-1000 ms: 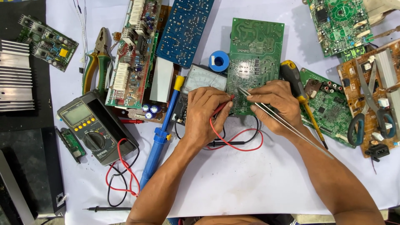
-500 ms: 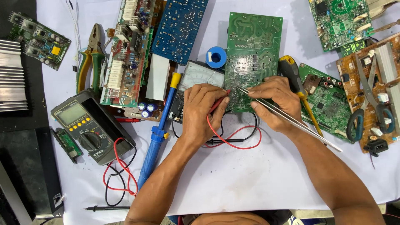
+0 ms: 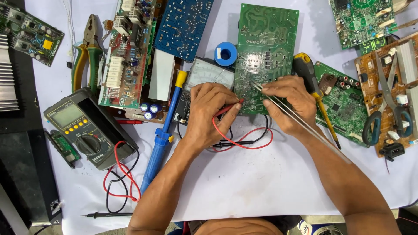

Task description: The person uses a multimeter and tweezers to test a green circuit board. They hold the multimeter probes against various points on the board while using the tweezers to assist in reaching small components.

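Two hands work on a green circuit board (image 3: 265, 52), flat on the white table (image 3: 261, 182) w/ its bare solder side up. Left hand (image 3: 209, 111) is closed round a red probe (image 3: 228, 109); right hand (image 3: 289, 104) pinches long metal tweezers (image 3: 296, 119), tips touching the board. Vs a sec ago, hands stay put; only the view moved a bit.

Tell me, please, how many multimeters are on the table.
2. A dark digital multimeter lies at the left edge of the white cloth; a white-faced analog meter sits above the left hand, partly covered by it. Boards may hide others.
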